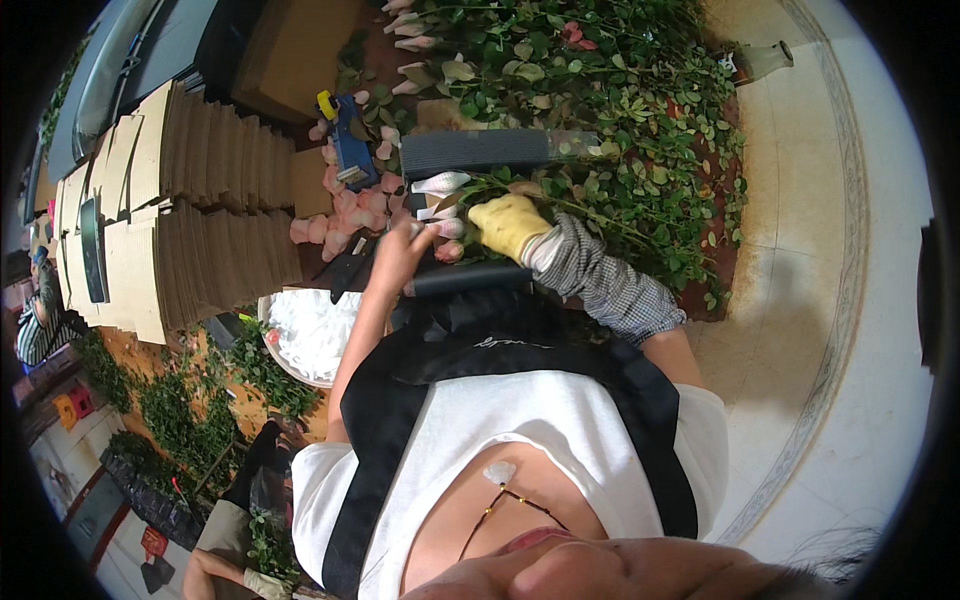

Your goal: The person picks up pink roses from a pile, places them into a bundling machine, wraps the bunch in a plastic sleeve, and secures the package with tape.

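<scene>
The person's right hand (508, 226), in a yellow glove with a checked sleeve behind it, is clenching around a bunch of rose stems (478, 186) whose buds, in white net sleeves, are pointing toward the left of the view. The bare left hand (402, 256) is reaching in just beside it, fingers curled at a pink rosebud (448, 229); whether they are pinching it or only touching cannot be told.

Both hands are working between two dark ribbed bars: an upper bar (475, 152) just above the bunch and a lower bar (470, 278) close against the person's black apron (480, 345). The gap between the bars is narrow, and the hands are nearly filling it.

To the right, a broad heap of leafy rose stems (620, 110) is spreading out to the edge of the pale tiled floor (800, 250), which is lying open beyond. To the left, loose pink rose heads (345, 215) are crowding around a blue tool (350, 145), and stacks of flat cardboard sheets (190, 210) are hemming in that side. A round white basin of net sleeves (310, 335) is sitting just below the left forearm. Another person (240, 560) is crouching among greenery at the lower left.
</scene>
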Demonstrator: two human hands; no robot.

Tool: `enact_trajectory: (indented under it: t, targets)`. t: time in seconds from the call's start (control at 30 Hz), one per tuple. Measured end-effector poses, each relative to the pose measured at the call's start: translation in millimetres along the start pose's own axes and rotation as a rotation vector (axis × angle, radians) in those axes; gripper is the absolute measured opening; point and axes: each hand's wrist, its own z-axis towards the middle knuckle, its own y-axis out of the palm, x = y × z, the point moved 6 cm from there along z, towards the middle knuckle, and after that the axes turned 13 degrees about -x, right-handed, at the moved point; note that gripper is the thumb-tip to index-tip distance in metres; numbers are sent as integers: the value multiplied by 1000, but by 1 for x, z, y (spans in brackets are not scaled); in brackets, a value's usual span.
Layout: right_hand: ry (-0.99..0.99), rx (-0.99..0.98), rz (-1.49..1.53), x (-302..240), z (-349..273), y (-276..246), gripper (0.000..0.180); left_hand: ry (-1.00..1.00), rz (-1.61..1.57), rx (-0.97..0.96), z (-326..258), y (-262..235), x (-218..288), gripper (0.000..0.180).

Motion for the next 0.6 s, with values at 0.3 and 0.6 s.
enact_trajectory:
  t: [0.3,0.6]
  targets:
    - [10,0,-11,-4,3,3,22,48,-648,551,-25,-65,-98,23]
    - [88,11,-49,0,23,-24,27,9,18,135,22,3,12,30]
